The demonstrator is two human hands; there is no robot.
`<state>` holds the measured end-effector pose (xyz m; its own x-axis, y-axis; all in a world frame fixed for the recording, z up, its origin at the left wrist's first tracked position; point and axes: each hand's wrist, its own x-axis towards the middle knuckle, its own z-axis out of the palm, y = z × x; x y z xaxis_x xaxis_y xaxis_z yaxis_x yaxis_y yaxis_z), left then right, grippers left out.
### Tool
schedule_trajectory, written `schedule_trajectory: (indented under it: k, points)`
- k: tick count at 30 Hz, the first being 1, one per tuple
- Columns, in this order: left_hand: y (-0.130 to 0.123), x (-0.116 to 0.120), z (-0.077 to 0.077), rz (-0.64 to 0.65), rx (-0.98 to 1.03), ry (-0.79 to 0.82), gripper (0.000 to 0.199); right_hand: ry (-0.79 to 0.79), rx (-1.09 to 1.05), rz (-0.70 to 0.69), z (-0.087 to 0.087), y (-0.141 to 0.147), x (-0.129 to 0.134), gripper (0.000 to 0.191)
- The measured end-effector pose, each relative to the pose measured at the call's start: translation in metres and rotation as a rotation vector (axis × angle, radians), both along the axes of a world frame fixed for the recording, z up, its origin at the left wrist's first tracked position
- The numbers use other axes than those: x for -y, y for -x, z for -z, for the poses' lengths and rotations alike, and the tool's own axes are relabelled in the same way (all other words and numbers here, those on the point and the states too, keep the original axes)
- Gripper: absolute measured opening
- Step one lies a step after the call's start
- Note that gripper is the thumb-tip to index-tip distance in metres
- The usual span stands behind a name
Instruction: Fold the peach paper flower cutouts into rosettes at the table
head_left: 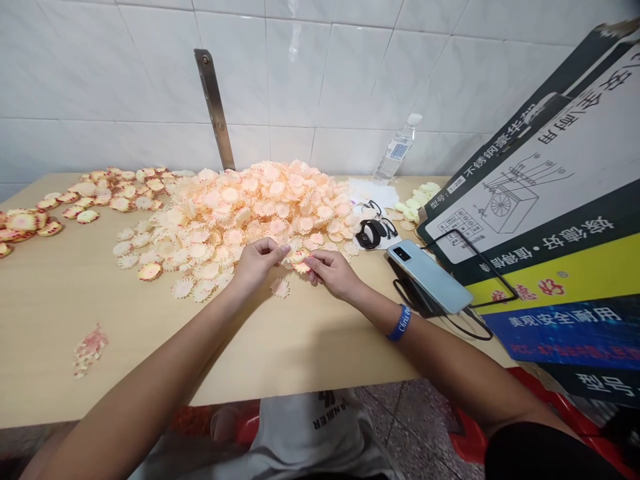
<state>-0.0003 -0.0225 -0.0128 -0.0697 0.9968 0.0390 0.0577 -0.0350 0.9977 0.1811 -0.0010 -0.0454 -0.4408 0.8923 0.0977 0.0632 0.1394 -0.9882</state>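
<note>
My right hand (334, 272) pinches a small yellow flower disc (299, 259) with red petal tips between thumb and fingers. Just left of it, my left hand (259, 262) is closed, thumb against forefinger, at the disc's near side; what is between those fingertips is too small to make out. Beneath and behind both hands spreads a big heap of pale pink flower discs (260, 200) with notched edges. One loose pink disc (281, 288) lies on the table below the held one. A yellow and red disc (149, 271) rests at the heap's left front.
Yellow and red discs (120, 190) lie in groups at the left, with small scraps (91, 350) nearer the front edge. Along the right are a phone (430, 277), a black wristband (370, 233), a water bottle (399, 148) and a large printed carton (540, 200). A metal bracket (216, 113) leans on the wall.
</note>
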Motion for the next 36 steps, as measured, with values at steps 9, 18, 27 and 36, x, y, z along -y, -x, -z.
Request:
schedule_trajectory:
  k: [9,18,27,36]
  points:
    - [0.022,-0.011,0.001,-0.415,0.141,-0.047,0.032,-0.087,0.143,0.045,-0.005,0.0,0.011,0.045]
    - [0.022,-0.004,-0.002,-0.245,-0.541,-0.399,0.022,0.024,0.065,0.035,0.005,0.004,0.005,0.038]
    - [-0.006,0.008,0.008,0.111,-0.657,-0.376,0.014,-0.04,0.077,0.074,0.012,0.002,0.005,0.036]
    - [-0.001,0.006,0.007,0.118,-0.468,-0.122,0.021,-0.018,0.098,0.0,0.005,0.003,0.005,0.035]
